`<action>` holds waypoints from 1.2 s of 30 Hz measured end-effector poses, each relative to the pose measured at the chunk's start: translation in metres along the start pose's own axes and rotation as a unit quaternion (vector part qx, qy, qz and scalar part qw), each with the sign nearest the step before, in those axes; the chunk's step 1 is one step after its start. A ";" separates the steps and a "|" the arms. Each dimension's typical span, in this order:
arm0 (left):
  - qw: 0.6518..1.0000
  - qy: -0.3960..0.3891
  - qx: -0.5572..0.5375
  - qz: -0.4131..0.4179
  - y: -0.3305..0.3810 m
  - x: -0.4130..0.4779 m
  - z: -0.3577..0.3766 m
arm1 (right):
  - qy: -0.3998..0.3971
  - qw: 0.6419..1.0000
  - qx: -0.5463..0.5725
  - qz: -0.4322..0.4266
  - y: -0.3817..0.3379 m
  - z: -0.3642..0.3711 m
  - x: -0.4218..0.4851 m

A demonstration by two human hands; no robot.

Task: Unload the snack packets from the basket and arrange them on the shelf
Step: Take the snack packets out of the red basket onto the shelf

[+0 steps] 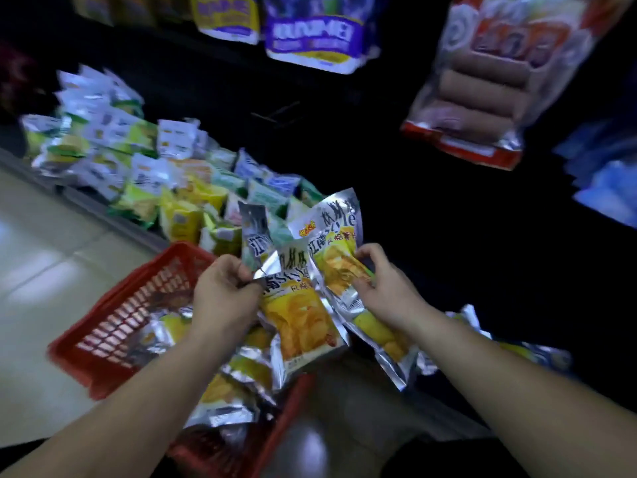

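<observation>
A red plastic basket (pixel 113 326) sits on the floor at lower left with several silver-and-yellow chip packets (pixel 238 377) inside. My left hand (pixel 224 291) pinches the top corner of a yellow chip packet (pixel 300 319) above the basket. My right hand (pixel 382 284) grips another silver-and-yellow packet (pixel 331 236) beside it. A third packet (pixel 255 236) stands behind the left hand; what holds it is hidden. The dark low shelf (pixel 396 236) lies just beyond both hands.
Rows of small white, green and yellow snack packets (pixel 138 167) fill the low shelf at left. Purple bags (pixel 310 36) and a red pack of rolls (pixel 482 98) hang above. More silver packets (pixel 517 350) lie on the shelf at right. Pale tiled floor (pixel 41 243) runs along the left.
</observation>
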State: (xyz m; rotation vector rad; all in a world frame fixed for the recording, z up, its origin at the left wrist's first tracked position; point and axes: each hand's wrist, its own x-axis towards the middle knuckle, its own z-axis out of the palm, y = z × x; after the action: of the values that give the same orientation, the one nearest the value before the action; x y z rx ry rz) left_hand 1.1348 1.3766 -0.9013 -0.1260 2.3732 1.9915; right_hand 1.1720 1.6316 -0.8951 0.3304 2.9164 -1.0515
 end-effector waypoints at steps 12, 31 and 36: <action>0.991 -0.126 0.034 -0.034 -0.012 -0.060 0.229 | 0.133 0.936 0.127 0.299 0.223 -0.086 -0.086; 0.901 -0.312 0.023 -0.301 -0.062 -0.089 0.329 | 0.104 0.932 0.100 0.333 0.258 -0.116 -0.101; 0.930 -0.263 0.016 -0.256 -0.058 -0.098 0.268 | -0.001 0.966 0.069 0.248 0.202 -0.088 -0.078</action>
State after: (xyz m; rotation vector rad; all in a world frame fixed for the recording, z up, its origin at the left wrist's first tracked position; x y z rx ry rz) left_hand 1.2314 1.6341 -0.9965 -0.1646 1.7986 1.5025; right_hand 1.2942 1.8240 -0.9462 0.9961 2.5429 -1.1535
